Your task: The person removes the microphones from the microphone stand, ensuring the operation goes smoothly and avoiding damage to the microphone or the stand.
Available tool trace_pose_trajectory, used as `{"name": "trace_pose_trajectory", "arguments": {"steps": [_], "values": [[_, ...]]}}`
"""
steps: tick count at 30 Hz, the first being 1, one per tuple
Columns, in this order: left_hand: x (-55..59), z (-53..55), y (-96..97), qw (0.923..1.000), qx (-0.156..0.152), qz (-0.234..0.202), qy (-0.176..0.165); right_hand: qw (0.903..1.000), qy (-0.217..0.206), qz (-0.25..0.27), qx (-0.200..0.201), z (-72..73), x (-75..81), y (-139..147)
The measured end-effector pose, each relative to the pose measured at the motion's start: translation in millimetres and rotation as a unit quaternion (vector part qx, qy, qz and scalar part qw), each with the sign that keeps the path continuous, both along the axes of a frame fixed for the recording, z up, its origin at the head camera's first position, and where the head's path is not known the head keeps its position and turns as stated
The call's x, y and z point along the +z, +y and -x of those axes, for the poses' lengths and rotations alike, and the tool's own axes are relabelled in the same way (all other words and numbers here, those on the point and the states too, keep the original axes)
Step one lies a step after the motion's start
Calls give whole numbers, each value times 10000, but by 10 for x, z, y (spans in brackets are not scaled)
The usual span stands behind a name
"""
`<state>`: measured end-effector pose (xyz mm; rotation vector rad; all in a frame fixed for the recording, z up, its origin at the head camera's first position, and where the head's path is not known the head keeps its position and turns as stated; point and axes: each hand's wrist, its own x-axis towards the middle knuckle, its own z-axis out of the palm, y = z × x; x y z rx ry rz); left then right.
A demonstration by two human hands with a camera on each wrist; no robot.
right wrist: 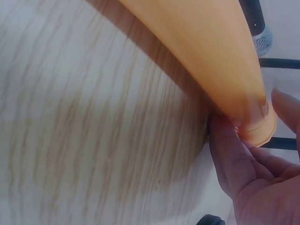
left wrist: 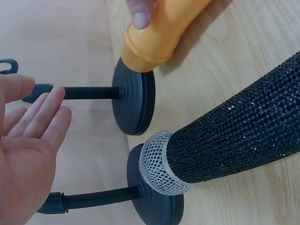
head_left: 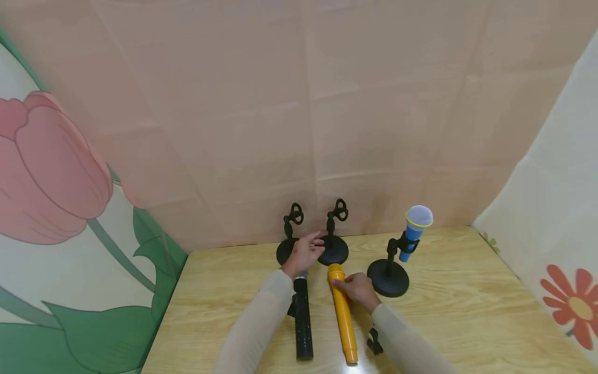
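Note:
My right hand [head_left: 359, 291] pinches the orange-yellow microphone [head_left: 343, 319] near its head, thumb on top and fingers along its side. The microphone lies on the table, its head pointing at the base of the middle black stand [head_left: 337, 254]. My left hand [head_left: 306, 252] reaches between that stand and the left black stand [head_left: 283, 253], palm turned up and fingers extended, holding nothing. Below its wrist lies a black microphone [head_left: 303, 322]; the left wrist view shows its glittering, studded handle [left wrist: 239, 117] and silver mesh head [left wrist: 161, 164].
On the right, a third black stand [head_left: 388, 280] holds a blue microphone [head_left: 413, 236] upright at a tilt. Small black clips lie by the right forearm [head_left: 374, 342] and beside the black microphone [head_left: 291, 306]. A plain cloth backdrop [head_left: 243, 130] rises behind the wooden table [head_left: 224, 301].

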<state>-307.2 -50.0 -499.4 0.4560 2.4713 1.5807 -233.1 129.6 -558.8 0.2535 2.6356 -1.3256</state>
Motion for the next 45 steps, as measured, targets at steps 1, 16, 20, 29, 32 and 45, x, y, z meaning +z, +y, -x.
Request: {"name": "trace_pose_trajectory", "arguments": {"steps": [1,16,20,29,32,45], "values": [[-4,-2,0,10000,-8,-13,0,9994,-85,-257,-205,29,-36,-58],[47,-37,32,9997,-104,-26,204,9976,-35,-641,251,86,61,239],[84,-61,79,9995,-182,-90,243,9944,276,-828,604,55,167,360],[210,-153,293,9990,-421,-52,109,9830,999,-940,1221,-161,396,643],[232,-159,418,9988,-434,-96,183,9785,1178,-904,1430,-232,477,763],[267,-215,880,9973,-466,-409,382,9786,1250,-677,1491,-435,862,1401]]}}
